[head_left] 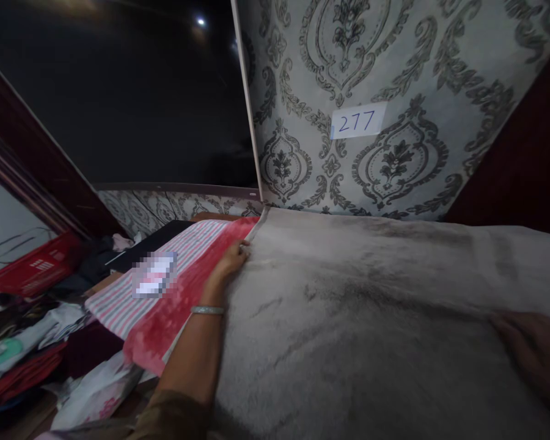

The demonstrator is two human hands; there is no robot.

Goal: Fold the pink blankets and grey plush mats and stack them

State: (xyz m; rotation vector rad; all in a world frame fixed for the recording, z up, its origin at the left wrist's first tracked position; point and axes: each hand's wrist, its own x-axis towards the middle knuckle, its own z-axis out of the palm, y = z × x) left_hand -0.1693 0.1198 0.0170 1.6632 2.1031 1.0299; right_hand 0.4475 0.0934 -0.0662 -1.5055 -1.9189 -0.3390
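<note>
From where I stand, a grey-beige plush blanket (362,342) is spread wide in front of the person, its far edge reaching the patterned wallpaper (293,91). The left hand (231,260), a pale bracelet (207,310) at its wrist, is at the blanket's left edge, fingers bent and touching it; whether they pinch the fabric or only press it, I cannot tell. The right hand (529,342) rests against the blanket's right part, dim and blurred, so I can't make out its grip either. Just left of the blanket lies a red cloth (183,311) with a striped section (114,305), a pixelated patch over part of it. A card reading 277 (358,121) is on the wall, beside a large dark television (142,104). Farther left are a red bag (36,266), heaped clothes (22,360) and a white plastic bag (94,391).
</note>
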